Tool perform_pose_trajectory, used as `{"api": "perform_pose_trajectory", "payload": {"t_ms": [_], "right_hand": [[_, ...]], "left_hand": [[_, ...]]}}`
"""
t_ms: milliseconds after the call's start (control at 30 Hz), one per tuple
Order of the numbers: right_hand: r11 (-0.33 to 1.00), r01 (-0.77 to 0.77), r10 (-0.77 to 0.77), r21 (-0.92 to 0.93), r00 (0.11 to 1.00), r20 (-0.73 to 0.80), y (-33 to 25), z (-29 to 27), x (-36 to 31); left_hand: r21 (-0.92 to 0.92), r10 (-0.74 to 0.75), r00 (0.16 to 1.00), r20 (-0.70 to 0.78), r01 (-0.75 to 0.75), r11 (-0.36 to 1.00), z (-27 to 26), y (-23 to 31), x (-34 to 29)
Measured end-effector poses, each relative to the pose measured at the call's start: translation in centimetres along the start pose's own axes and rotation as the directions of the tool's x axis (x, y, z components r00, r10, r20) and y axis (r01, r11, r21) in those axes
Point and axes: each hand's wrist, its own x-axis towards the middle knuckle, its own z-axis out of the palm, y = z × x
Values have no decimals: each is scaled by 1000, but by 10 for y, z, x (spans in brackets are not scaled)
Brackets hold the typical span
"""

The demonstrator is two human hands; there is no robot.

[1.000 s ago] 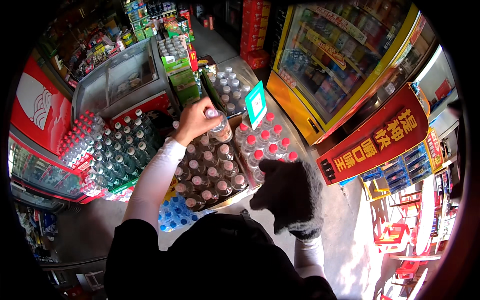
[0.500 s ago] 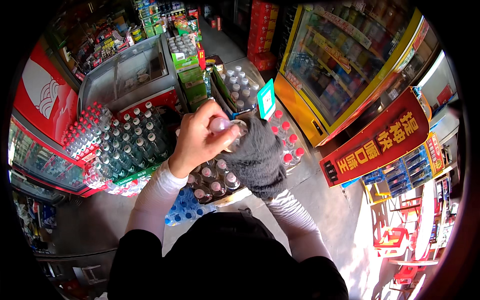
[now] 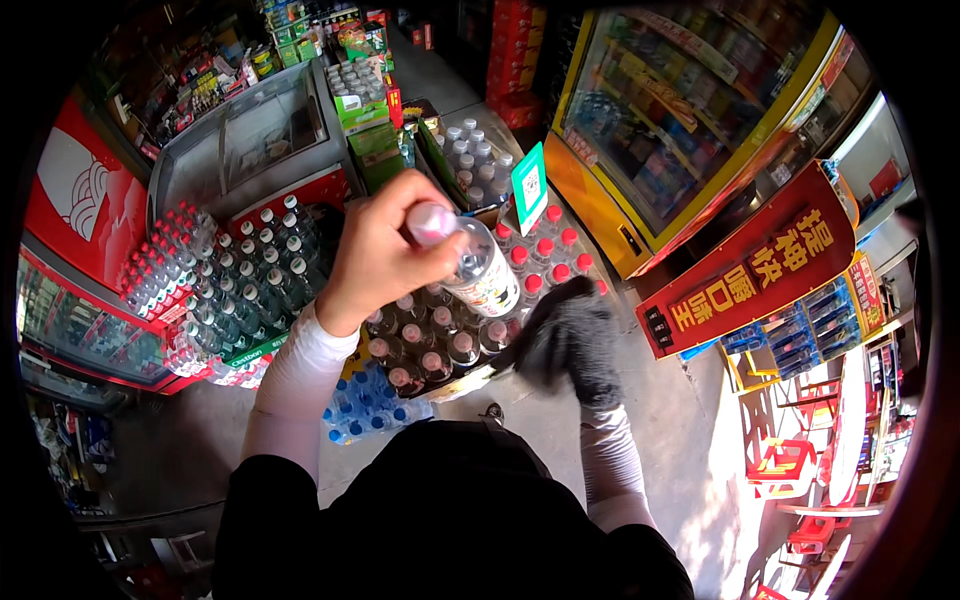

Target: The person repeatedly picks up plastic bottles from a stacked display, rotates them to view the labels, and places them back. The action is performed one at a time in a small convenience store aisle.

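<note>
My left hand (image 3: 375, 250) is bare and closed around the neck of a clear plastic bottle (image 3: 492, 283). The bottle has a pale pink cap and a colourful printed label, and it tilts with its base away from my fingers. My right hand (image 3: 572, 345) is covered by a dark grey, fuzzy glove or mitt and is apart from the bottle, to its right. Motion blur and the covering hide how its fingers lie. Below both hands are dark bottles with pink caps (image 3: 430, 350), packed close together. Clear bottles with red caps (image 3: 545, 250) stand just beyond the right hand.
A green-framed code card (image 3: 529, 190) rises behind the red caps. Blue-capped water bottles (image 3: 365, 405) lie low at the left. Bottle stacks (image 3: 255, 285) and a chest freezer (image 3: 245, 135) are farther left. A yellow-framed drinks fridge (image 3: 690, 130) and a red banner (image 3: 755, 265) border the right.
The gloved right hand has come off the bottle and moved right and down. My left hand still grips the bottle, whose label now shows.
</note>
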Motion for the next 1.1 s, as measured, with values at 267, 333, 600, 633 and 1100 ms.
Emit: {"api": "perform_pose_trajectory", "payload": {"t_ms": [267, 333, 600, 633, 1100], "right_hand": [[890, 300, -213, 342, 939, -268, -89, -107, 46], [883, 361, -295, 301, 924, -243, -86, -92, 50], [904, 414, -398, 101, 905, -152, -76, -88, 70], [904, 423, -411, 65, 900, -145, -80, -101, 71], [915, -204, 177, 348, 978, 107, -36, -137, -20]], "left_hand": [[291, 236, 909, 344, -343, 893, 42, 14, 10], [161, 337, 899, 279, -390, 907, 44, 5, 18], [311, 213, 957, 199, -268, 912, 8, 3, 36], [331, 168, 971, 172, -217, 918, -1, -2, 43], [512, -196, 980, 44, 146, 847, 41, -187, 26]]}}
